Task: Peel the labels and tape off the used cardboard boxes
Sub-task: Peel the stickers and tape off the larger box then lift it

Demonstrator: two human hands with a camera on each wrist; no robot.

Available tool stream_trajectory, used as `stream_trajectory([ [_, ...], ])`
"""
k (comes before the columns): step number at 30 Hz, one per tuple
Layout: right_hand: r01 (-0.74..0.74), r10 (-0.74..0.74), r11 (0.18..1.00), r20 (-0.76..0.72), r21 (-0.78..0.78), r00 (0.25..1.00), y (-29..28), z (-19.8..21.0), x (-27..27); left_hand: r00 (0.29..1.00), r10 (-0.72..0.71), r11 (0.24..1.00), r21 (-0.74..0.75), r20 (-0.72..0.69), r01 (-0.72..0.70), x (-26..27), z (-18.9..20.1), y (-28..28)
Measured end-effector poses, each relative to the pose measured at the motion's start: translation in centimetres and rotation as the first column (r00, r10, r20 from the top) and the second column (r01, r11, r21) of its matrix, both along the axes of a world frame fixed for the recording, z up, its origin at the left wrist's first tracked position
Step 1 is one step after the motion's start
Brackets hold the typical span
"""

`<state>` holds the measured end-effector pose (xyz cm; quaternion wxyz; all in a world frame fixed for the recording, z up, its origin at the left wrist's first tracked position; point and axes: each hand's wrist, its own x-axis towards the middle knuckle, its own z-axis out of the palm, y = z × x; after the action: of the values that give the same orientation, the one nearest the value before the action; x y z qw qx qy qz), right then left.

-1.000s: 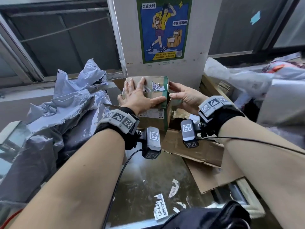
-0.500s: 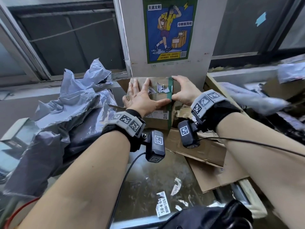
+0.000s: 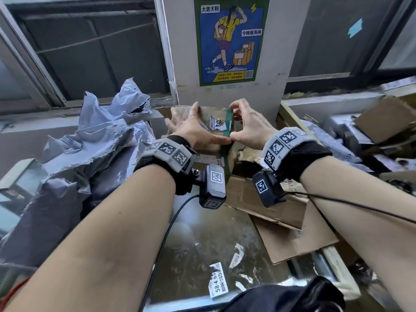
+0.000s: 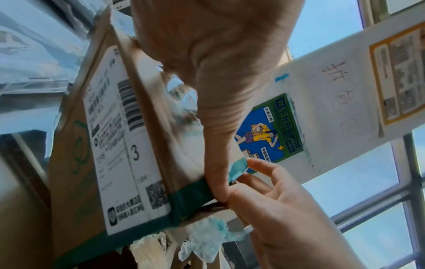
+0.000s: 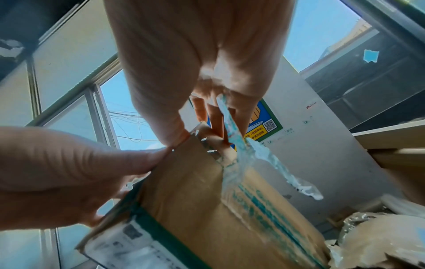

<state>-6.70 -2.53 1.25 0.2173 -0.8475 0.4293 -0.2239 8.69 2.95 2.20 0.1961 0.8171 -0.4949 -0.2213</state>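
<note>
Head view: our left hand (image 3: 191,129) lies flat with fingers spread on top of the cardboard box (image 3: 216,118), thumb along its near edge. We read that as pinning the box down so it doesn't lift with the pull. Right hand (image 3: 249,124) is at the box's right edge, fingertips at the far end of the green tape (image 3: 228,129), thumb near our left thumb. Torn label scrap (image 3: 217,123) sits between the hands. Grey mailer bags (image 3: 90,140) pile left of the left hand; flattened cardboard (image 3: 281,212) lies under the right wrist.

Left wrist view: thumb presses the taped corner; shipping label (image 4: 119,138) on the side face below the palm is intact. Tape end is lifted next to the right fingers (image 4: 264,169).

Right wrist view: fingers pinch a peeled tape strip (image 5: 232,127), stretched off the box. Likely step: strip tape first, label after. Risk, we'd guess: tape shreds.
</note>
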Motion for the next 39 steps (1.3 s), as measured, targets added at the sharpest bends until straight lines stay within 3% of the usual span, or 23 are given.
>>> stream_trajectory([
  [7, -0.046, 0.049, 0.997, -0.053, 0.054, 0.997, -0.7, 0.8, -0.3, 0.997, -0.007, 0.999, 0.036, 0.07, 0.004, 0.0, 0.4, -1.4],
  [10, -0.055, 0.055, 0.998, -0.05, -0.005, 0.997, -0.7, 1.3, -0.1, 0.998, -0.007, 1.0, 0.022, 0.065, 0.006, 0.2, 0.4, -1.6],
  [15, -0.094, 0.065, 0.981, -0.166, -0.17, 0.984, -0.7, 2.3, 0.2, 0.999, 0.011, 1.0, 0.006, 0.049, -0.012, 0.3, 0.0, -1.6],
  [20, -0.098, 0.057, 0.972, -0.191, -0.213, 0.98, -0.6, 3.0, 1.1, 0.999, 0.014, 1.0, 0.011, 0.03, -0.015, 0.3, 0.0, -1.1],
  [27, -0.074, 0.047, 0.973, -0.129, -0.221, 0.991, -0.4, 3.3, 1.1, 0.999, 0.019, 1.0, 0.01, 0.038, -0.019, -0.2, 0.1, -0.6],
  [35, 0.126, -0.124, 0.978, 0.026, -0.165, 0.992, -0.5, 1.7, 3.1, 0.995, 0.031, 0.999, -0.035, 0.096, -0.028, -0.7, -0.5, 0.3],
  [39, 0.126, -0.125, 0.985, 0.019, -0.12, 0.992, -0.4, 2.1, 3.7, 0.995, 0.032, 0.999, -0.044, 0.098, -0.028, -0.6, -0.8, 0.6],
])
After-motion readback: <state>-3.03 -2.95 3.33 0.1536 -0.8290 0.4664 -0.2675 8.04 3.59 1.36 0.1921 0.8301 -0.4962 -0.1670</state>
